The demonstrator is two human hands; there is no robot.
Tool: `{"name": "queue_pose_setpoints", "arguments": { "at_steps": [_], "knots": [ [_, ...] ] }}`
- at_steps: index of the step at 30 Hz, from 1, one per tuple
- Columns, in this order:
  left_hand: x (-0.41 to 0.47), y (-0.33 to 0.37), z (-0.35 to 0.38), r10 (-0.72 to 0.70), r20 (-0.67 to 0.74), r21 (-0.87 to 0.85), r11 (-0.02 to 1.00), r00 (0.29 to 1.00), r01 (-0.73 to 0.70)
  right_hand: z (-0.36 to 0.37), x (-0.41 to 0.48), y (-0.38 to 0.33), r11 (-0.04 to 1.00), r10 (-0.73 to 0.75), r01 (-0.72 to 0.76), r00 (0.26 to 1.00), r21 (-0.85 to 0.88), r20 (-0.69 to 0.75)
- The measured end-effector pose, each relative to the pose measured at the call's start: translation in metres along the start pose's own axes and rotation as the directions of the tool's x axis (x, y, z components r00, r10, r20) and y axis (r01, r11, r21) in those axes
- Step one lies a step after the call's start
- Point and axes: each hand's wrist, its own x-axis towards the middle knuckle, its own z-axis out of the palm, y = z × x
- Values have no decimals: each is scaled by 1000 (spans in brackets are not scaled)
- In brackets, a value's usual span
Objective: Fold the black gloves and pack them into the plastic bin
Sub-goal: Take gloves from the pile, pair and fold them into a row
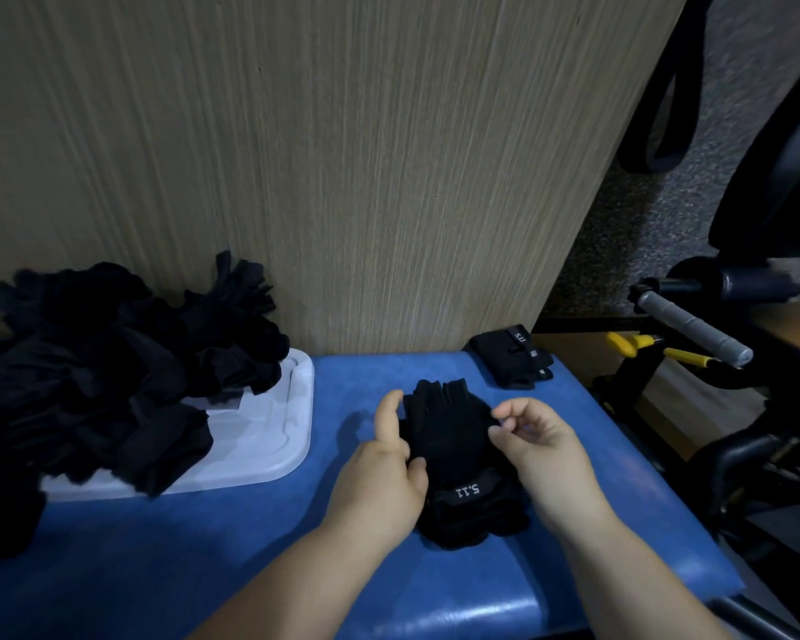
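A pair of black fingerless gloves (449, 436) lies stacked on the blue padded bench (204, 547), with a strap marked 5.11 facing me. My left hand (379, 473) holds their left edge, thumb on top and index finger along the side. At the gloves' right edge, my right hand (541, 450) has its curled fingertips pinching the fabric. One folded glove pair (513, 358) sits at the bench's back right corner. A white plastic bin (269, 436) stands on the left, with a loose pile of black gloves (102, 362) heaped over it.
A wood-grain panel (342, 154) rises right behind the bench. To the right are black exercise equipment (735, 455), a grey-gripped bar (693, 325) and yellow-handled pliers (638, 346). The bench's right edge drops off close to my right hand.
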Motion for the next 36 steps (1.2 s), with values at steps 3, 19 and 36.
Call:
{"name": "queue_pose_setpoints", "arguments": {
  "at_steps": [3, 19, 36],
  "knots": [
    [0, -7, 0, 28, -13, 83, 996, 1000, -27, 1, -1, 4, 986, -66, 66, 998, -152, 5],
    [8, -25, -9, 261, 327, 401, 832, 908, -383, -7, -11, 7, 679, 107, 280, 877, -679, 469],
    [6, -26, -27, 398, 238, 185, 877, 886, -443, -20, -7, -13, 928, 292, -207, 921, -309, 260]
  ]
}}
